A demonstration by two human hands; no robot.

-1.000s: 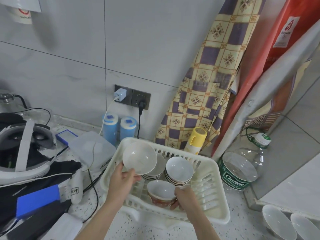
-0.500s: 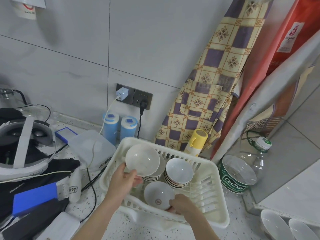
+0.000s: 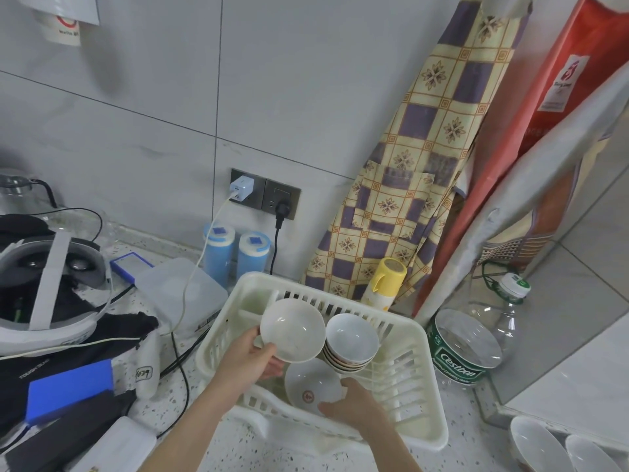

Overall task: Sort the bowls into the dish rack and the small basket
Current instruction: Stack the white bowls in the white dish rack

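Right hand (image 3: 354, 403) grip tipped bowl (image 3: 311, 386) upright; left hand (image 3: 250, 359) grips shallow bowl (image 3: 292, 330); stack (image 3: 352, 344) beside.

Single head-worn wide-angle view, looking forward and down, close over the dish rack (image 3: 413, 396) on the tabletop (image 3: 177, 400), wall behind.

Two bare forearms reach forward. The left hand (image 3: 250, 361) pinches a tilted white ceramic bowl (image 3: 292, 330); the right hand (image 3: 354, 405) grips a second, upturned white bowl (image 3: 311, 386).
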